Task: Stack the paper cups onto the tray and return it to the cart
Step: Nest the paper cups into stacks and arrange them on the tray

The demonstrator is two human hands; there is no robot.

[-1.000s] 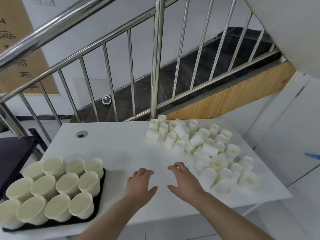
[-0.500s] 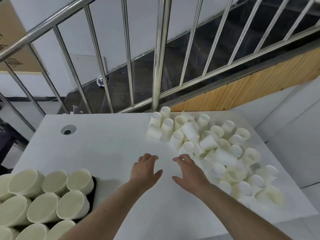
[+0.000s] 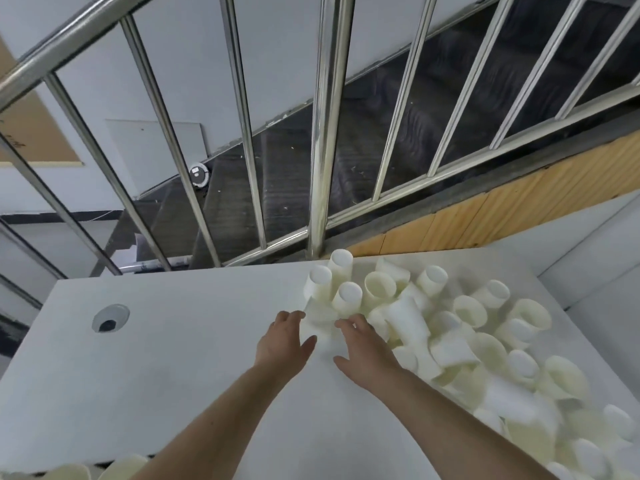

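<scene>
Several loose white paper cups (image 3: 446, 327) lie scattered over the right half of the white table (image 3: 173, 358), some upright, some on their sides. One cup lying on its side (image 3: 320, 322) sits between my two hands. My left hand (image 3: 282, 344) is open, its fingertips at that cup's left edge. My right hand (image 3: 363, 351) is open too, fingers spread at the cup's right side. Neither hand grips anything. At the bottom left edge only the rims of cups on the tray (image 3: 114, 469) show; the tray itself is hidden.
A steel stair railing (image 3: 320, 133) rises right behind the table's far edge. A round cable hole (image 3: 110, 317) is at the table's left. Dark stairs and a wooden panel (image 3: 502, 209) lie beyond. A white wall is at the right.
Both hands have reached forward across the table to the near edge of the cup pile. The camera has tilted up and forward, so the tray has slid almost out of view.
</scene>
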